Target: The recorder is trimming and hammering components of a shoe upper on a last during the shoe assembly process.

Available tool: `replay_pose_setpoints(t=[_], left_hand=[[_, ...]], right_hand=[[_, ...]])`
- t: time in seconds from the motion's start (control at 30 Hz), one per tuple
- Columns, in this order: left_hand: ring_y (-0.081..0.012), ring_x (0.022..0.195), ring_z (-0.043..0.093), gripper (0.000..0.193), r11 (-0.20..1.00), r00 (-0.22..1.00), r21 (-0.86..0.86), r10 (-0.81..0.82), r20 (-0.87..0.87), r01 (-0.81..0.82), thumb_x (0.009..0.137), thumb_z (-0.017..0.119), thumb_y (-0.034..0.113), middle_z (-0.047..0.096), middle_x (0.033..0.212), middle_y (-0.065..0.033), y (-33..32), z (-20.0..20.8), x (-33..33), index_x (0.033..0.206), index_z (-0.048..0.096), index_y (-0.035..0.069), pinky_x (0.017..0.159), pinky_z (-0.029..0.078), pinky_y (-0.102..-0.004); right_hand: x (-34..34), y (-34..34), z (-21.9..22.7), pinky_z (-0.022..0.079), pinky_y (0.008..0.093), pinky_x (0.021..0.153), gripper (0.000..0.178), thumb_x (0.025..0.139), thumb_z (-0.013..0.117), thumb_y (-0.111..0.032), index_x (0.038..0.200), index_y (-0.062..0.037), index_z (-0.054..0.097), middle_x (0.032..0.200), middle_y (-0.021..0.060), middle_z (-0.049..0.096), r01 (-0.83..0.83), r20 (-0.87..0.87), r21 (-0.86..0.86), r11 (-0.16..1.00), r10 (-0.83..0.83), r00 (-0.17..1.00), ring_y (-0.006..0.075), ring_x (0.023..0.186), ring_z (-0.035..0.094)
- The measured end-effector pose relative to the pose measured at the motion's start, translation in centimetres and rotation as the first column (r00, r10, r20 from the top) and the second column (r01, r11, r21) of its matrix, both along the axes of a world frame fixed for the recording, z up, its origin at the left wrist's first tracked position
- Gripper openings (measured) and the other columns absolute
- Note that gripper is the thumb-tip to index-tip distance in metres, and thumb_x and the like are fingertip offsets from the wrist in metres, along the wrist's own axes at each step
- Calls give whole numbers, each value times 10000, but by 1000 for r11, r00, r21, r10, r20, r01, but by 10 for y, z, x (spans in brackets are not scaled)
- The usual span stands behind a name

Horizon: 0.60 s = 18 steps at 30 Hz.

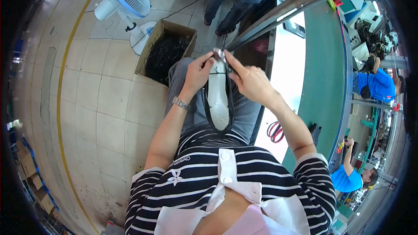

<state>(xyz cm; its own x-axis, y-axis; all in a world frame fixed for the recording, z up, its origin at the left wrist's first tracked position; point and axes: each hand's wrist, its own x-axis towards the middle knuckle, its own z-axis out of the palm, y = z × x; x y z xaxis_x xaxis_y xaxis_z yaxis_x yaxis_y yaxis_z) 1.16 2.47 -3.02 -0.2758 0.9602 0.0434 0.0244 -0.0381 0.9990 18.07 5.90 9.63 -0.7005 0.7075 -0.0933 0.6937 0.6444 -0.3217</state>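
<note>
Shoe (218, 100) lies sole-up along my lap for support — left hand (198, 73) and right hand (250, 82) fingers pinch its far end.

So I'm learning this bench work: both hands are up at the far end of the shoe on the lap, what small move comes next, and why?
Probably a small pull with the right hand, while the left hand steadies the shoe. Both sets of fingertips pinch at its far tip, where a small shiny piece sits; what it is I cannot tell.

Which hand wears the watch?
The left hand: a silver watch sits on its wrist. The right hand has a bare wrist. Both hold the shoe.
</note>
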Motion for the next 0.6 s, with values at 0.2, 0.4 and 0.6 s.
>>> replay_pose_setpoints(t=[0.2, 0.4, 0.6], left_hand=[[-31, 598, 433, 320, 997, 997, -38, -59, 45, 61, 930, 561, 177, 573, 707, 24, 0, 6, 4, 1228, 622, 77, 536, 373, -218], [-35, 682, 485, 361, 986, 994, -132, -91, 64, 99, 920, 573, 144, 606, 822, 34, -5, 12, -4, 1276, 594, 84, 609, 420, -207], [-80, 982, 557, 492, 937, 868, -110, -258, 425, 332, 877, 603, 82, 613, 1144, -26, -6, 2, -10, 1359, 511, 72, 877, 438, -221]], right_hand=[[3, -12, -18, 506, 468, 547, 694, 920, 537, -165, 1500, -166, 157, 769, 206, 657, 170, -117, 82, 982, -160, 980, 362, 605, 642], [-10, 1, 27, 523, 445, 603, 665, 907, 556, -164, 1487, -158, 231, 833, 201, 669, 43, 132, -29, 999, -39, 991, 374, 689, 658], [-10, -3, -6, 515, 419, 568, 657, 910, 558, -170, 1488, -199, 247, 832, 208, 664, 35, 208, -36, 999, -26, 978, 361, 662, 652]])
